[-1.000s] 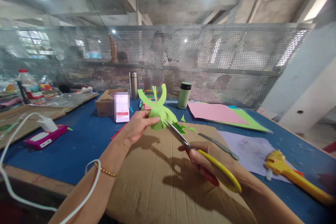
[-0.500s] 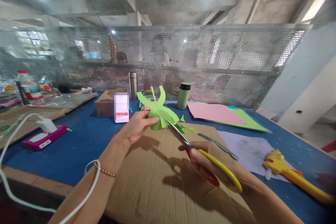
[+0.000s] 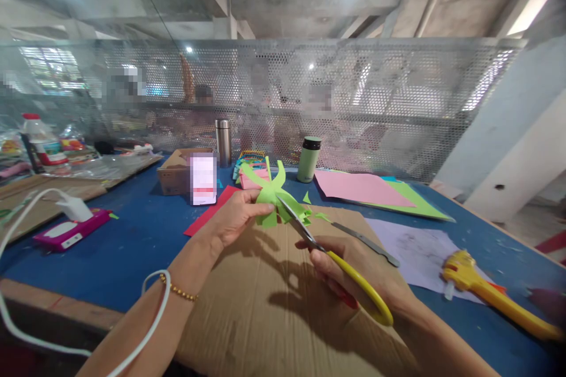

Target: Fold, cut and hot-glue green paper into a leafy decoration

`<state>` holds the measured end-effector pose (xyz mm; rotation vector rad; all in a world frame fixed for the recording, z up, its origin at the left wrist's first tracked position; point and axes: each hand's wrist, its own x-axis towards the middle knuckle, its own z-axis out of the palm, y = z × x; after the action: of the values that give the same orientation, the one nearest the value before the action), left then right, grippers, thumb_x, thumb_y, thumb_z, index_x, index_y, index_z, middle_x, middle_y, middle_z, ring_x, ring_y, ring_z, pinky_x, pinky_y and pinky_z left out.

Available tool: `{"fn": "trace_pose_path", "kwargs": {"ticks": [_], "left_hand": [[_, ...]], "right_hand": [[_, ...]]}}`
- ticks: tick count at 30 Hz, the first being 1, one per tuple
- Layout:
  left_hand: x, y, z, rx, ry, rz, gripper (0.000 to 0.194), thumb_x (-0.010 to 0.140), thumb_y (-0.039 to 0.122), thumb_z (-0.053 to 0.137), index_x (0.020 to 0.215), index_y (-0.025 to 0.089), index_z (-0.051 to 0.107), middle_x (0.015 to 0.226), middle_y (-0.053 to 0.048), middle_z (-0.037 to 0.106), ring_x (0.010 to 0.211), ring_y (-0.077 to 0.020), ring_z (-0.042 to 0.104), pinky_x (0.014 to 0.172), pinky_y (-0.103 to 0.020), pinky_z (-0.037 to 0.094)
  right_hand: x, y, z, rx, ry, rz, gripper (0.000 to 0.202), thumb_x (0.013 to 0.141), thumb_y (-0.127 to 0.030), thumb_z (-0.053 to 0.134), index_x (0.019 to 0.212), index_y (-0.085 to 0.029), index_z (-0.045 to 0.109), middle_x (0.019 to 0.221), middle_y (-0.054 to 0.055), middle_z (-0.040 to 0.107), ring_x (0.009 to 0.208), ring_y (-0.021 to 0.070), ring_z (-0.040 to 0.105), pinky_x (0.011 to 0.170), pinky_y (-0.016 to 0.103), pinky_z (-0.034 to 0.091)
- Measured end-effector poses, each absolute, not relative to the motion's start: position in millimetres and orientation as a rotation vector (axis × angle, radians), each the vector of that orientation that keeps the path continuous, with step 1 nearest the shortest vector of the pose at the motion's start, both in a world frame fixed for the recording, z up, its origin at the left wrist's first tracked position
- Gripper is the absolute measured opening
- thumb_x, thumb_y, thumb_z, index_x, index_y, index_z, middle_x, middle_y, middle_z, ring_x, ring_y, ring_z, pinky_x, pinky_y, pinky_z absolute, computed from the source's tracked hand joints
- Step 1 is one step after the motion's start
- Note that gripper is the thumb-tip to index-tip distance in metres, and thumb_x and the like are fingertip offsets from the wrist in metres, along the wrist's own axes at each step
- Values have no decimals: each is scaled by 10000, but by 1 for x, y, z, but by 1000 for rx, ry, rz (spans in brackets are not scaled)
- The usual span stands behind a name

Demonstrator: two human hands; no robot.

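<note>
Paper [image 3: 268,190] up over the far end of the cardboard [image 3: 247,306] | left hand [image 3: 236,213] pinches it, thumb and fingers closed | right hand [image 3: 345,260] wraps the scissors [image 3: 305,232], blades at the paper | looks light, floppy, likely tears easily: pinch near the middle!

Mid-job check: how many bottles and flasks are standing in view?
3: the silver flask just right of the cardboard box, the green flask left of the pink sheet, and the red-capped bottle at far left. Others may be hidden there.
</note>
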<state>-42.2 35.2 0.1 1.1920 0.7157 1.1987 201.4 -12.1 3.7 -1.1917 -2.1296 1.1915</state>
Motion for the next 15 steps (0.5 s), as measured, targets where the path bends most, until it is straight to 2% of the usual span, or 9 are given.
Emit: {"fn": "trace_pose_path", "kwargs": {"ticks": [6,10,15], "left_hand": [[-41,34,1,1218,711,1207,265,674,263,853,896,124,811,832,-103,772,755,-191,678,786,-328,507],[-41,34,2,1215,727,1205,260,674,266,854,891,130,811,843,-97,772,770,-191,678,799,-326,508],[-41,34,1,1209,730,1209,251,680,244,846,900,128,813,860,-97,773,790,-185,676,804,-311,504]], "right_hand": [[201,-14,2,-1225,-2133,1152,638,833,-829,447,718,-203,490,491,-51,452,363,70,397,347,188,272],[200,-14,0,-1240,-2097,1150,663,816,-848,456,727,-194,523,516,-47,455,372,71,392,342,194,287],[201,-11,-6,-1198,-2096,1111,661,853,-808,465,736,-169,586,503,-45,456,385,66,375,364,196,268]]}}
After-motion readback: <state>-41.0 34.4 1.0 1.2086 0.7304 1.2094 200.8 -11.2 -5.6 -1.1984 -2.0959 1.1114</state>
